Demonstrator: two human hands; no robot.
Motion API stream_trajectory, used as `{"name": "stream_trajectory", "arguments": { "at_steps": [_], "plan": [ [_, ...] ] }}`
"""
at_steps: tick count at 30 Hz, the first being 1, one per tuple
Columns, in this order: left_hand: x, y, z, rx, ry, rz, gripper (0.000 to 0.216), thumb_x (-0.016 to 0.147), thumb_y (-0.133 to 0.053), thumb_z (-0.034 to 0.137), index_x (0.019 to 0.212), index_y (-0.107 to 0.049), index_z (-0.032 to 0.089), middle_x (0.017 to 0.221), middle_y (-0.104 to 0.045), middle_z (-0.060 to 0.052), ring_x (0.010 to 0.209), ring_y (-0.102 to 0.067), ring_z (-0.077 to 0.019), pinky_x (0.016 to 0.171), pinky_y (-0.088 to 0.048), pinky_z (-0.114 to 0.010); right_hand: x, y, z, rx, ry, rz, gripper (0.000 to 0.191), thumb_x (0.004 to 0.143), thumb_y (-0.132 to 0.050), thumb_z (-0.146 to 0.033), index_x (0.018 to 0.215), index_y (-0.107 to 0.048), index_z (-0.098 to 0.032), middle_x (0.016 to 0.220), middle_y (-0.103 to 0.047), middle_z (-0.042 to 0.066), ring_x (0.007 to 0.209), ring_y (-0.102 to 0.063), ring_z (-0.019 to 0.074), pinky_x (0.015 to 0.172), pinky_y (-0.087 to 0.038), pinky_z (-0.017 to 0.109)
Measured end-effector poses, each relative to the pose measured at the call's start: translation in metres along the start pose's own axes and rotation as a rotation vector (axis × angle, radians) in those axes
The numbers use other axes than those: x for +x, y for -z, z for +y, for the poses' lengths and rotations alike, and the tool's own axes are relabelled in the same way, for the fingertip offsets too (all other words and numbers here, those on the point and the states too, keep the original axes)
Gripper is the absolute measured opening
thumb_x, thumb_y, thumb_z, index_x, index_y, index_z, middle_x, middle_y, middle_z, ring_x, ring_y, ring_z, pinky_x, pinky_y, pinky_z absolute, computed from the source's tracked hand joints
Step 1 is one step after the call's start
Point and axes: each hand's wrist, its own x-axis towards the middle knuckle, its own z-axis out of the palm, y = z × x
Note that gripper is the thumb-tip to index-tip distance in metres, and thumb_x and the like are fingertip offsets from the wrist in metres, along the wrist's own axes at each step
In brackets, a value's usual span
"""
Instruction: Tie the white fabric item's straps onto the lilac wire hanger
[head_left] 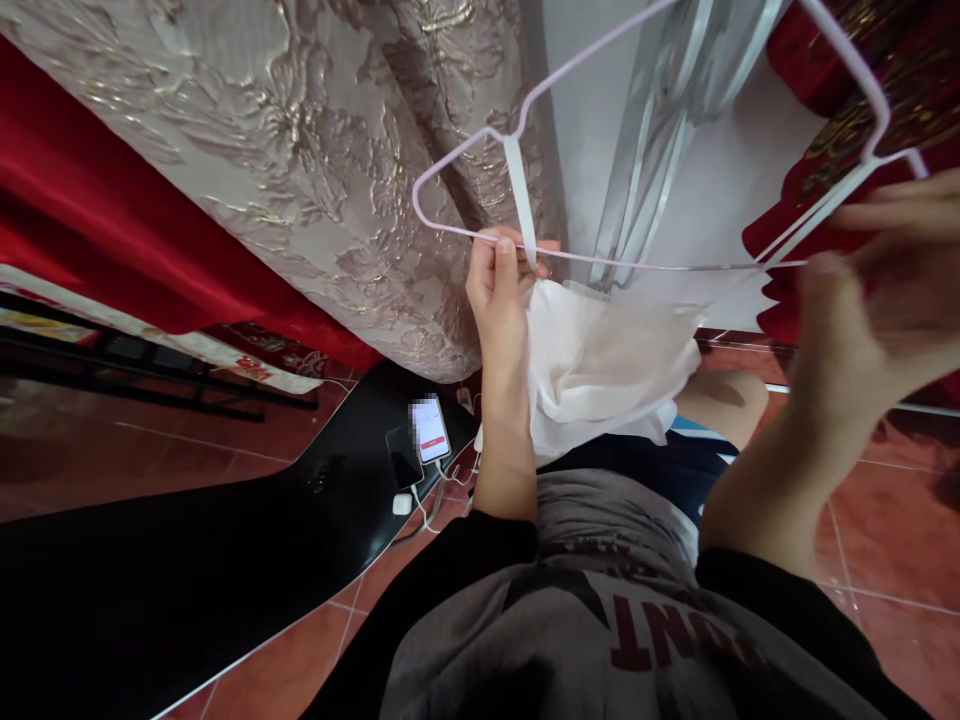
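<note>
A pale purple clothes hanger [581, 47] is held up in front of me, its straight bar running across the view. My left hand [504, 270] pinches that bar near its left end, beside a white strap [520, 190] looped over the hanger's left notch. White straps [821, 212] also run from the right notch. Below the bar hangs a white cloth garment [600, 355], partly resting over my lap. My right hand [862, 270] is at the hanger's right end, smeared by motion; its grip is not clear.
A black bench or table [225, 560] extends at left, bearing a lit phone [431, 430], a dark phone [405, 458] and a small white case [402, 504]. Textured beige fabric [300, 180] and red fabric [112, 200] hang close by. Red tiles [892, 520] cover the floor.
</note>
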Motion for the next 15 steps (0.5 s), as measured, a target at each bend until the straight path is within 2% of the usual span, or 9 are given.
{"name": "stream_trajectory", "arguments": {
  "at_steps": [1,2,4,7,10,12,15],
  "plan": [
    [-0.001,0.0,0.0,-0.003,-0.018,-0.019,0.029,0.108,-0.067,0.05,0.097,-0.068,0.023,0.093,-0.079,-0.005,0.077,-0.071,-0.0169,0.074,-0.06,-0.028,-0.008,-0.009,-0.001,-0.038,0.053,-0.026,0.029,0.094,-0.075,-0.046,0.122,-0.078,-0.037,0.132,-0.064,0.007,0.13,-0.057,0.032,0.073,-0.057,0.04],
    [-0.003,0.0,0.0,-0.008,-0.04,-0.037,0.029,0.109,-0.066,0.049,0.097,-0.068,0.023,0.094,-0.08,-0.005,0.076,-0.071,-0.0165,0.076,-0.06,-0.028,-0.014,-0.018,-0.002,-0.075,0.09,-0.074,0.027,0.092,-0.078,-0.042,0.117,-0.081,-0.034,0.125,-0.068,0.008,0.11,-0.064,0.0276,0.067,-0.054,0.038],
    [-0.005,0.002,0.0,-0.011,-0.074,-0.066,0.028,0.109,-0.067,0.048,0.097,-0.07,0.023,0.096,-0.08,-0.005,0.078,-0.073,-0.017,0.08,-0.062,-0.03,-0.022,-0.031,0.0,-0.113,0.072,-0.182,0.019,0.091,-0.079,-0.038,0.109,-0.082,-0.031,0.124,-0.071,0.008,0.087,-0.063,0.0196,0.063,-0.05,0.036],
    [-0.007,0.008,0.003,0.054,-0.043,-0.138,0.025,0.105,-0.074,0.047,0.098,-0.075,0.022,0.092,-0.08,-0.006,0.085,-0.076,-0.0203,0.081,-0.063,-0.032,-0.023,-0.037,0.008,-0.097,0.034,-0.111,0.011,0.091,-0.078,-0.039,0.098,-0.079,-0.03,0.126,-0.069,0.007,0.083,-0.06,0.0168,0.062,-0.047,0.033],
    [-0.011,0.018,0.014,0.16,0.024,-0.237,0.02,0.1,-0.08,0.04,0.093,-0.077,0.021,0.087,-0.078,-0.006,0.087,-0.075,-0.0207,0.079,-0.062,-0.029,-0.017,-0.034,0.016,-0.097,0.035,-0.075,0.017,0.092,-0.078,-0.042,0.103,-0.076,-0.029,0.119,-0.068,0.006,0.069,-0.051,0.0116,0.059,-0.042,0.032],
    [-0.013,0.024,0.027,0.197,0.053,-0.281,0.021,0.099,-0.082,0.036,0.086,-0.076,0.02,0.084,-0.076,-0.006,0.083,-0.073,-0.0192,0.074,-0.06,-0.027,-0.014,-0.031,0.018,-0.12,0.028,-0.088,0.02,0.092,-0.078,-0.041,0.108,-0.077,-0.029,0.115,-0.066,0.004,0.061,-0.041,0.0082,0.059,-0.041,0.031],
    [-0.015,0.028,0.056,0.129,0.131,-0.335,0.032,0.101,-0.078,0.038,0.075,-0.07,0.02,0.073,-0.067,-0.004,0.07,-0.067,-0.0174,0.059,-0.054,-0.025,-0.016,-0.032,0.017,-0.136,0.034,-0.098,0.018,0.094,-0.076,-0.039,0.111,-0.077,-0.031,0.111,-0.063,0.003,0.06,-0.037,0.0075,0.061,-0.042,0.031]
  ]
}}
